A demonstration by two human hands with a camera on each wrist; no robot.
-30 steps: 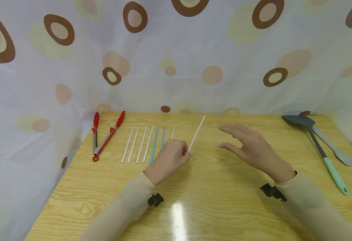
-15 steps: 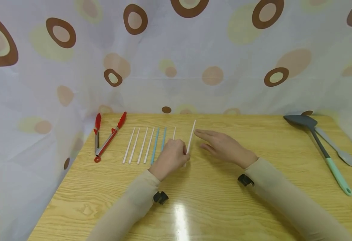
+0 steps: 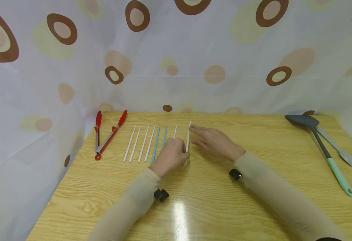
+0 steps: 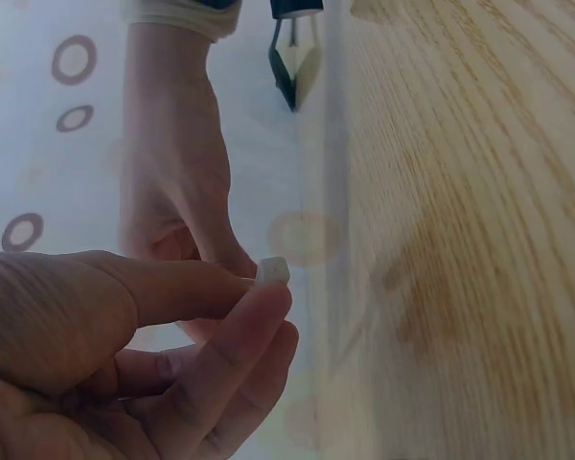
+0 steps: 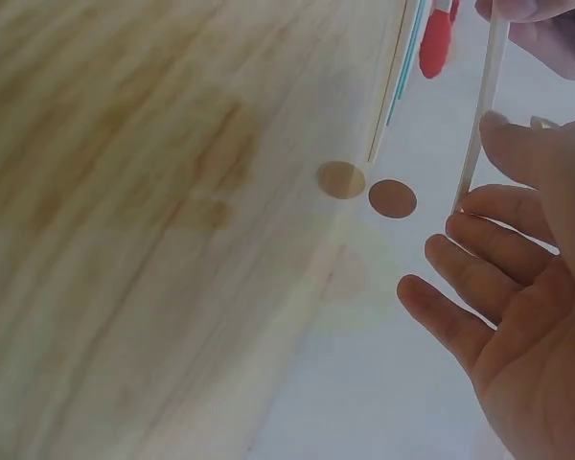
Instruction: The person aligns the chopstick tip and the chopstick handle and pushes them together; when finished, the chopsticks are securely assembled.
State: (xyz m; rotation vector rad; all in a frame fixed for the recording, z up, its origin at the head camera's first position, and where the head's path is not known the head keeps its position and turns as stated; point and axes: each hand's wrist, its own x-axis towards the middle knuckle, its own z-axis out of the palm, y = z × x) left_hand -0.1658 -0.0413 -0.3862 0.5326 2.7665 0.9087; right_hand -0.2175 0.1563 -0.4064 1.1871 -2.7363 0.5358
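My left hand (image 3: 170, 154) pinches a white chopstick (image 3: 188, 137) near its close end, between thumb and fingers. In the left wrist view the square end of that chopstick (image 4: 272, 271) pokes out past the fingertips. My right hand (image 3: 216, 142) has its fingers extended, their tips at the far part of the same chopstick. In the right wrist view the thumb and forefinger lie against the chopstick (image 5: 482, 115), the other fingers spread. To the left lie several white chopsticks (image 3: 142, 144) and two blue chopsticks (image 3: 155, 144) in a row; the left hand partly covers the rightmost ones.
Red-tipped tongs (image 3: 108, 140) lie spread at the table's left. On the right, a dark spatula with a mint handle (image 3: 339, 175) lies beside a grey spoon (image 3: 338, 147). A patterned curtain (image 3: 188, 90) rises behind the wooden table (image 3: 212, 207).
The right hand has moved left until its fingertips meet the chopstick. The held chopstick has swung from leaning right to nearly straight ahead. The left hand keeps its pinch.
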